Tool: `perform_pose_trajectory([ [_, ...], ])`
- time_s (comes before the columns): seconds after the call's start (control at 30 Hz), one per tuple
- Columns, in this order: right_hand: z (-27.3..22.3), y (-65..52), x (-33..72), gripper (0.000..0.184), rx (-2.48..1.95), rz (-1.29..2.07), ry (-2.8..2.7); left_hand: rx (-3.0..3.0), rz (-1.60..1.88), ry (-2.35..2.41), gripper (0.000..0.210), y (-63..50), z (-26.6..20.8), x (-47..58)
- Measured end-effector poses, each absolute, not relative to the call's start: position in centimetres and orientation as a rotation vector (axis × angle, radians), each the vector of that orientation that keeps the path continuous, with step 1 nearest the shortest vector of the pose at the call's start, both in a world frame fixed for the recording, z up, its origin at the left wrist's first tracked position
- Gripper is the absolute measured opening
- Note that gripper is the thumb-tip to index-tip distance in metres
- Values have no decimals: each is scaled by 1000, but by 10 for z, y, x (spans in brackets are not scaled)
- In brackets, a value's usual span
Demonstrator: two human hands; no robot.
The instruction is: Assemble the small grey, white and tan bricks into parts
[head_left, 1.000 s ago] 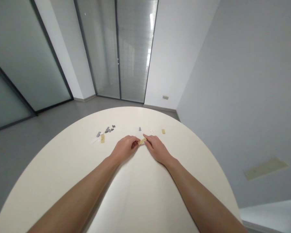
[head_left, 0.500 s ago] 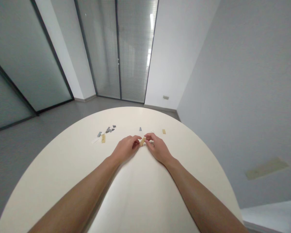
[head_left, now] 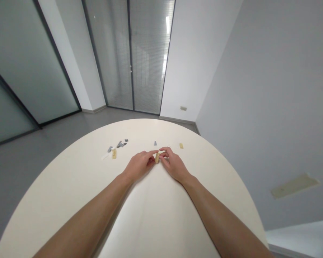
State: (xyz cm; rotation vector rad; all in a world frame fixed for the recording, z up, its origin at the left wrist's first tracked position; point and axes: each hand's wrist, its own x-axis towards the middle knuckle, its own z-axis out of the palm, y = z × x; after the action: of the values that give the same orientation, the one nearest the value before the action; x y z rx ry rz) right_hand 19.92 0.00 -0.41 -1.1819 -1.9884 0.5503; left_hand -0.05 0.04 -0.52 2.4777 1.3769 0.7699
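Note:
Between my hands, just above or on the white table [head_left: 156, 215], is a small tan building-block piece [head_left: 157, 157], tilted. My left hand [head_left: 140, 164] grips it from the left with bent fingers, its index finger stretched along the top. My right hand [head_left: 173, 164] pinches it from the right, thumb and fingertips close together. The exact finger contacts are too small to make out. Just beyond my hands lies a small grey piece [head_left: 155, 143], and a flat yellowish piece [head_left: 181, 146] lies to the right of it.
On the table's left part is a loose group of grey pieces [head_left: 121, 144], with a tan plate [head_left: 114, 154] and a thin white piece [head_left: 105, 156] nearer me. The table's rounded far edge faces a glass partition [head_left: 131, 53]. A grey wall [head_left: 271, 100] stands at the right.
The tan piece has turned to stand more upright between my fingers. My left index finger has stretched further over its top. Both hands stay in nearly the same place.

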Motion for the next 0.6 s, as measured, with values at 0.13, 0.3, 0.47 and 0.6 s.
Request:
perform_pose_trajectory([
  [0.13, -3, -1, 199, 32, -1145, 561, -2011, 2483, 783, 1394, 44, 0, -4, 0],
  [0.3, -5, 0, 199, 34, -1134, 538, -2031, 2488, 810, 1406, 42, -1, -2, 0],
  [0.47, -4, 0, 199, 37, -1106, 502, -2058, 2482, 799, 1452, 41, -2, 1, 1],
  [0.6, -5, 0, 200, 42, -1075, 476, -2077, 2485, 805, 1449, 42, -2, 0, 1],
])
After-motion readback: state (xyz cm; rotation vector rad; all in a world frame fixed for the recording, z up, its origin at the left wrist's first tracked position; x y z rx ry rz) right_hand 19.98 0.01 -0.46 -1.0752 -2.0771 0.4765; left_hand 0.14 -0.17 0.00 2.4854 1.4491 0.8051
